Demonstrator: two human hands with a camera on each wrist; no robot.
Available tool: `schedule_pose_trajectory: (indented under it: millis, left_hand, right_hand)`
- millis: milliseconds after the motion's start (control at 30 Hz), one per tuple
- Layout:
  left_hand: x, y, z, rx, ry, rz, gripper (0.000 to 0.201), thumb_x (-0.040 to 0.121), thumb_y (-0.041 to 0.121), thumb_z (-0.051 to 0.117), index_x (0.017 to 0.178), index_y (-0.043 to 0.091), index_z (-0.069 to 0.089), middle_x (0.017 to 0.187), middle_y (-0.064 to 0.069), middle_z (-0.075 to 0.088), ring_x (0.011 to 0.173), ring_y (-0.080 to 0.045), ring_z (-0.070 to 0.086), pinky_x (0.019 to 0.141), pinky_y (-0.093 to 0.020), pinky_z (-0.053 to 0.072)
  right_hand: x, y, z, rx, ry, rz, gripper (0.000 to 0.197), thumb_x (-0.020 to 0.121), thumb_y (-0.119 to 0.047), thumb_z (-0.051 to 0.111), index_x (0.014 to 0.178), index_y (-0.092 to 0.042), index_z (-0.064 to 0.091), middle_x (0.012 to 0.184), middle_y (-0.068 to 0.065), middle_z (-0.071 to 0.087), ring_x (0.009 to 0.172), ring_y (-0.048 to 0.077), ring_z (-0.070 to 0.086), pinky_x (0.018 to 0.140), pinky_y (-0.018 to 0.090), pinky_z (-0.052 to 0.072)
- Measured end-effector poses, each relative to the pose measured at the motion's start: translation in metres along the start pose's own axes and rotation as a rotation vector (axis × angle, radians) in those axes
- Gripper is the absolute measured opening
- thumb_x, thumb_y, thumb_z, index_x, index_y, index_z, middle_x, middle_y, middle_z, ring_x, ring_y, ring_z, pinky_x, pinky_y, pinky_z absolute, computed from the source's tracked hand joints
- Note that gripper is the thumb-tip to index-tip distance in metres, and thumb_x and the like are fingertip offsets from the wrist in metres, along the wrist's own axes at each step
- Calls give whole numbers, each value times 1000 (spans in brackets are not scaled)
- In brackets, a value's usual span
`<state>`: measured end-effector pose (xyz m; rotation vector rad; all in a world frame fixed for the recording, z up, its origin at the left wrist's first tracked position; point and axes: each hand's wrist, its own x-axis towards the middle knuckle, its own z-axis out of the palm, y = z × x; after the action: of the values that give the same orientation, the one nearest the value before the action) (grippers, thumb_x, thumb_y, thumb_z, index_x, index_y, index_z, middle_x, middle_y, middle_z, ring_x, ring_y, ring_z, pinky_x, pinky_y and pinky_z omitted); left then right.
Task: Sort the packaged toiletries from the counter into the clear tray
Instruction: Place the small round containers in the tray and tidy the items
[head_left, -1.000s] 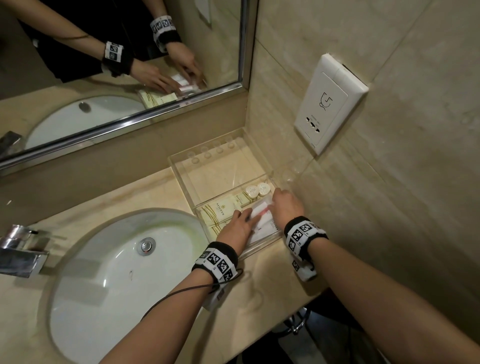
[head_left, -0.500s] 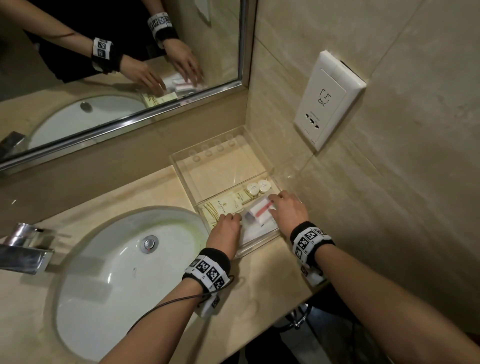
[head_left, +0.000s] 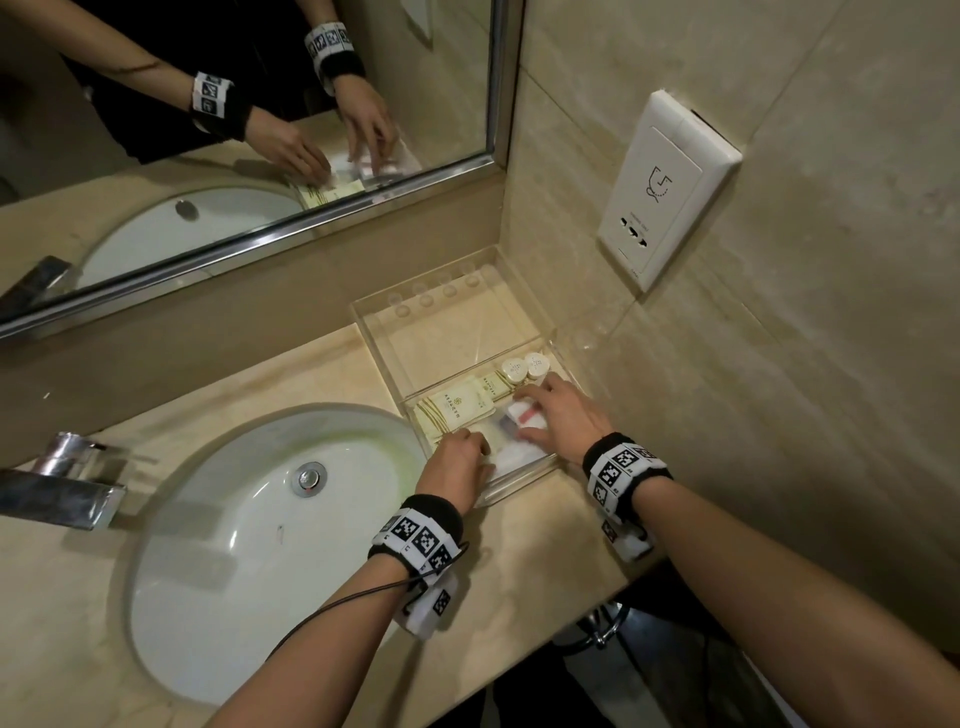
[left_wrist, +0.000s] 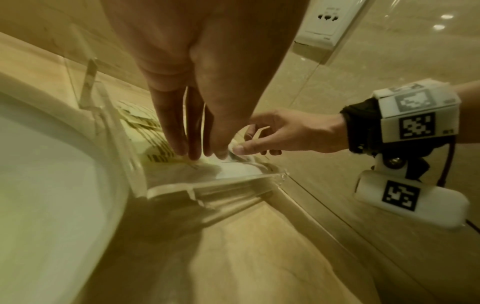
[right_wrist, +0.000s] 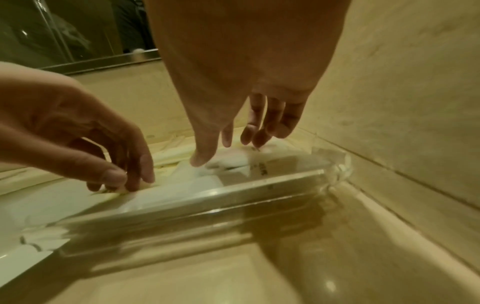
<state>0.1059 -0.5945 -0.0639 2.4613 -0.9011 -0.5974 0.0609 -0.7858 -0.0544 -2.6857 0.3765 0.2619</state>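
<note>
Left hand (head_left: 457, 462) has slid to the clear tray's (head_left: 524, 488) near-left corner, fingers pinching a packet (head_left: 498, 447); right hand (head_left: 558, 415), fingers loosely spread, presses white sachets (head_left: 524, 415) flat. Sorting looks nearly finished.

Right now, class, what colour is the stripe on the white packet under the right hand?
Red or pink, on the white packet; clearest in the head view.

Cream gold-striped sachets (head_left: 457, 408); white red-marked packet (head_left: 524, 415); clear tray (head_left: 384, 332).

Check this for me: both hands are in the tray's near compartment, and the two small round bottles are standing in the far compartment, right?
Not quite. The head view shows the bottles in the near compartment of the tray, at its back right corner; the far compartment holds none. Both the left hand and right hand are in the near one.
</note>
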Motion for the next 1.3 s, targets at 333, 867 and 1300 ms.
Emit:
schedule_pose_trajectory:
  millis: [333, 867, 1300]
  left_hand:
    - [-16, 3, 5, -38, -9, -8, 26, 92, 5, 54, 114, 7, 67, 111, -9, 58, 101, -26, 58, 92, -35, 48]
    - [-28, -22, -16, 261, 14, 43, 45, 85, -9, 48, 127, 6, 52, 140, -9, 44, 131, -24, 39, 93, -31, 48]
    - [-14, -32, -21, 356, 11, 147, 39, 86, -6, 49, 120, 10, 58, 125, -3, 53, 116, -22, 45, 90, -30, 47]
  right_hand:
    - [-5, -6, 6, 31, 66, 57, 45, 85, -37, 67, 127, -27, 52, 113, 1, 56, 97, 19, 59, 76, 34, 53]
    - [-47, -14, 24, 34, -77, -286, 30, 93, -42, 57, 115, -26, 68, 116, -10, 61, 99, 12, 57, 83, 33, 53]
    - [-27, -38, 16, 93, 6, -213, 25, 94, -32, 58, 115, -21, 66, 115, -3, 65, 102, 15, 60, 85, 33, 53]
